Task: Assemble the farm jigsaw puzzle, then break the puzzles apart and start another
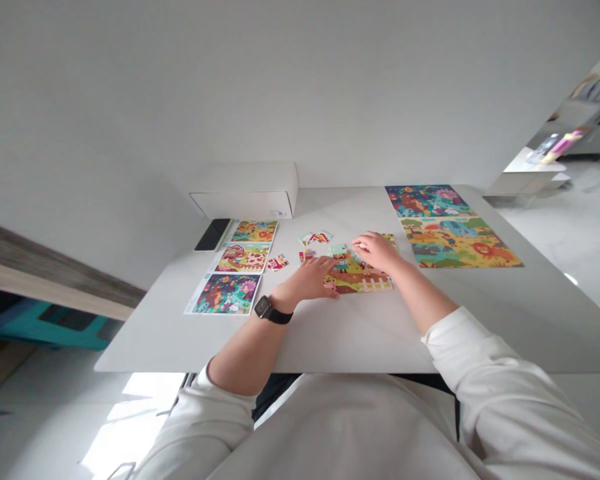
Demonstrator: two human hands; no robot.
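Note:
A partly assembled farm-scene jigsaw puzzle (pixel 353 280) lies on the white table in front of me. My left hand (pixel 314 279) rests palm down on its left edge, fingers stretched out and thumb apart. At the puzzle's upper right, my right hand (pixel 377 252) has its fingertips pinched on a small, pale-edged puzzle piece (pixel 363 245), mostly hidden by the fingers. Loose puzzle pieces (pixel 320 237) lie behind my left hand, and some red ones (pixel 277 263) sit to its left. A few more are partly covered by my left fingers.
Three picture cards (pixel 243 257) lie in a column at the left, beside a dark phone (pixel 213 235). A white box (pixel 243 190) stands against the wall. Two finished puzzles, a dark one (pixel 430 200) and a yellow one (pixel 460 241), lie at the right.

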